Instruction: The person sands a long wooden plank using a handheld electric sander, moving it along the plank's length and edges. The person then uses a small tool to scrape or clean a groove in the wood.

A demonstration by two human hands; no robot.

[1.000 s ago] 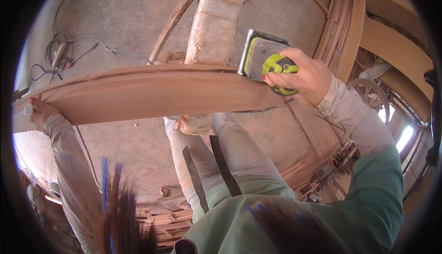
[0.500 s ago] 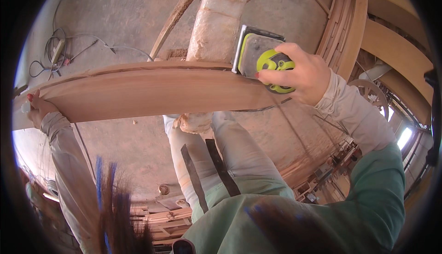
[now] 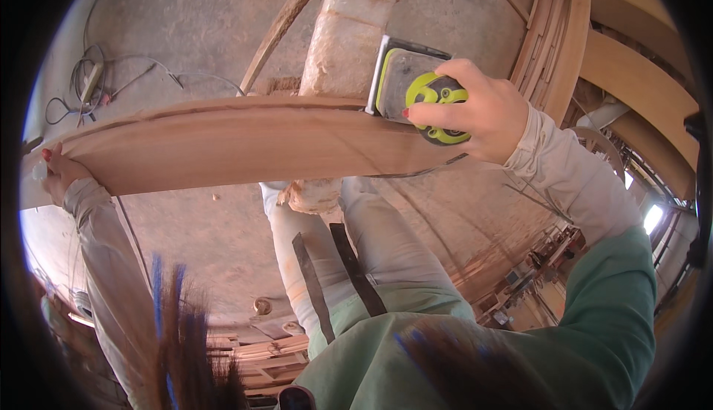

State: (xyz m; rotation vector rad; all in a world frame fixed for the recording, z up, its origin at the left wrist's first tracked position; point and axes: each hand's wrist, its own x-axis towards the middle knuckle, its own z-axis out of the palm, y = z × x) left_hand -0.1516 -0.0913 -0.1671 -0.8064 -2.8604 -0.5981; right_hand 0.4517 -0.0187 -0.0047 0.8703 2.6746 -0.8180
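Across the view in front of me lies a curved wooden board (image 3: 245,146), reddish brown, resting over a wrapped beam (image 3: 349,31). My right hand (image 3: 486,113) is wrapped round a green and grey power sander (image 3: 412,76), which sits on the right part of the board, its flat pad toward the far edge. My fingers cover part of the sander's grip. At the board's left end my left hand (image 3: 65,176) is closed around the edge, thumb on the upper side; its other fingers are mostly hidden.
A coiled cable with a power strip (image 3: 93,83) lies on the floor at the far left. A slanted wooden strut (image 3: 286,27) meets the beam. Long wooden strips (image 3: 553,38) and large curved panels (image 3: 639,83) stand at the right. More timber (image 3: 271,350) lies behind my legs.
My right hand has shifted slightly to the left with the sander along the board. My left hand stays at the left end.
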